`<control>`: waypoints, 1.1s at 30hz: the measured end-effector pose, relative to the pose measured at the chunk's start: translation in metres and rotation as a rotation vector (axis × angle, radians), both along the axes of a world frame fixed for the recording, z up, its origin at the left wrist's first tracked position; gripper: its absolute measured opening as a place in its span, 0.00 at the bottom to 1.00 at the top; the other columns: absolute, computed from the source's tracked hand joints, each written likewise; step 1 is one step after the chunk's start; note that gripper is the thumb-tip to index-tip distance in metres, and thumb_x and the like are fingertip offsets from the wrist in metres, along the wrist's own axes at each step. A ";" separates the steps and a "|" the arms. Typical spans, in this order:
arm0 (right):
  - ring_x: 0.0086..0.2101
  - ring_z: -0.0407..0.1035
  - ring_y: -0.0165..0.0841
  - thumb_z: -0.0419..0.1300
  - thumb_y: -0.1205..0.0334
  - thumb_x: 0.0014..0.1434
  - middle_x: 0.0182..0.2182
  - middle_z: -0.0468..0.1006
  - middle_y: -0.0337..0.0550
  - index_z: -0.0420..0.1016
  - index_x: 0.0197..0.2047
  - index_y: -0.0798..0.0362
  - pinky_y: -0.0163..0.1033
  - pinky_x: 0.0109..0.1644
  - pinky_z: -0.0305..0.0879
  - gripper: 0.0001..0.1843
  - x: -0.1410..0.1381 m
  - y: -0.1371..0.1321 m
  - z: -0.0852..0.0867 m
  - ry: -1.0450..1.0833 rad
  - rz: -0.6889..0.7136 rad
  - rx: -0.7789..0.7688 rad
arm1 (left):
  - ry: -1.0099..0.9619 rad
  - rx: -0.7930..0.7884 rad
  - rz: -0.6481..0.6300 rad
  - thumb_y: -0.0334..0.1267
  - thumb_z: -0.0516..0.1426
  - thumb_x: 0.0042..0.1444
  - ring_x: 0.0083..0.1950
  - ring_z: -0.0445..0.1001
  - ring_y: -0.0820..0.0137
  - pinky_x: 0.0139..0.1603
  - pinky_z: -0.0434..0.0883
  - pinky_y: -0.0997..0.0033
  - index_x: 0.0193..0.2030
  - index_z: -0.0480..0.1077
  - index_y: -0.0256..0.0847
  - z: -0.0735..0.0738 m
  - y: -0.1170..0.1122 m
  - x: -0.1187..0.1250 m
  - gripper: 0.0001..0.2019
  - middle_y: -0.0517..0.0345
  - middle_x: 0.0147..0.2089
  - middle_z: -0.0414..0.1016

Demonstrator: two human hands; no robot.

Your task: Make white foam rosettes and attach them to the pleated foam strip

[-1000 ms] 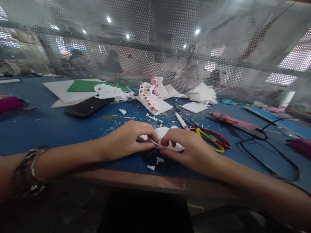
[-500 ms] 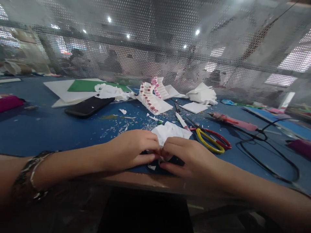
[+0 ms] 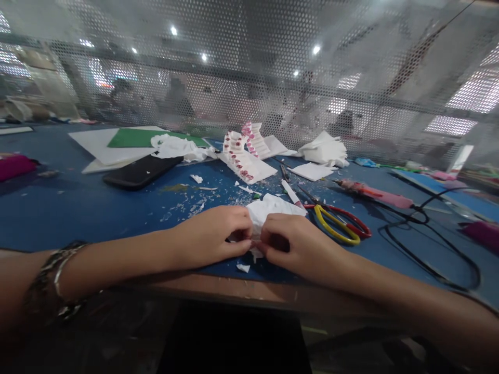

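Observation:
A crumpled sheet of thin white paper (image 3: 273, 205) lies near the front edge of the blue table, partly covered by my fingers. My left hand (image 3: 222, 231) pinches its near edge with thumb and fingertips. Opposite it, my right hand (image 3: 296, 239) pinches the same edge, its fingertips almost touching those of the left. A small white scrap (image 3: 243, 268) rests just below my fingers. Right of the paper are scissors (image 3: 339, 228) with yellow and red handles, and a white pen-like stick (image 3: 291, 193).
A black phone (image 3: 142, 171) and green sheet (image 3: 132, 137) lie at left. Pleated white paper with red and pink spots (image 3: 249, 166) stands at the back, near folded white tissues (image 3: 323, 150). At right are a pink corded tool (image 3: 378, 195) and its black cable (image 3: 413, 275).
Both hands have risen slightly and their fingertips have come closer together on the paper. The small scrap below now shows fully.

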State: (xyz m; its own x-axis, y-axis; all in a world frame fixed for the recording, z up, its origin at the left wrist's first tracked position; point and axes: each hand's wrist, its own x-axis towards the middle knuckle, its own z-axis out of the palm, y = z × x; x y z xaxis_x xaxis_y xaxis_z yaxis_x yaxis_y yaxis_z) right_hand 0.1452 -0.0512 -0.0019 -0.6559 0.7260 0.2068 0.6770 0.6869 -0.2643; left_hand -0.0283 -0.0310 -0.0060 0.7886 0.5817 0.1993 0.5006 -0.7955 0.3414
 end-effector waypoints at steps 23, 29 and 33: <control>0.21 0.56 0.23 0.54 0.68 0.49 0.20 0.65 0.35 0.63 0.28 0.56 0.29 0.24 0.51 0.01 0.001 0.002 0.000 -0.033 -0.018 -0.010 | 0.000 -0.060 -0.110 0.27 0.51 0.46 0.30 0.64 0.75 0.31 0.62 0.78 0.32 0.65 0.36 0.007 0.004 -0.007 0.06 0.60 0.31 0.65; 0.32 0.63 0.28 0.47 0.69 0.56 0.33 0.69 0.44 0.66 0.36 0.56 0.33 0.34 0.58 0.08 0.011 0.003 0.002 -0.132 0.178 -0.034 | 0.035 -0.072 -0.268 0.30 0.52 0.50 0.36 0.67 0.74 0.39 0.64 0.78 0.35 0.68 0.37 0.008 0.011 -0.016 0.06 0.56 0.38 0.68; 0.29 0.63 0.27 0.51 0.62 0.54 0.31 0.69 0.42 0.68 0.36 0.55 0.32 0.33 0.59 0.08 0.011 0.004 0.003 -0.091 0.168 -0.032 | 0.035 -0.058 -0.267 0.33 0.55 0.48 0.38 0.67 0.74 0.41 0.63 0.78 0.37 0.68 0.36 0.007 0.011 -0.015 0.08 0.55 0.39 0.67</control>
State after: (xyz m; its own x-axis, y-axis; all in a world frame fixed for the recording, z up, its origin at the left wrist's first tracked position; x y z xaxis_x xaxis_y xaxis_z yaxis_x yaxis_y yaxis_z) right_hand 0.1562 -0.0477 0.0007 -0.7835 0.6097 0.1199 0.5754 0.7847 -0.2304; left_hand -0.0431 -0.0196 0.0011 0.9213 0.3623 0.1414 0.2885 -0.8804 0.3763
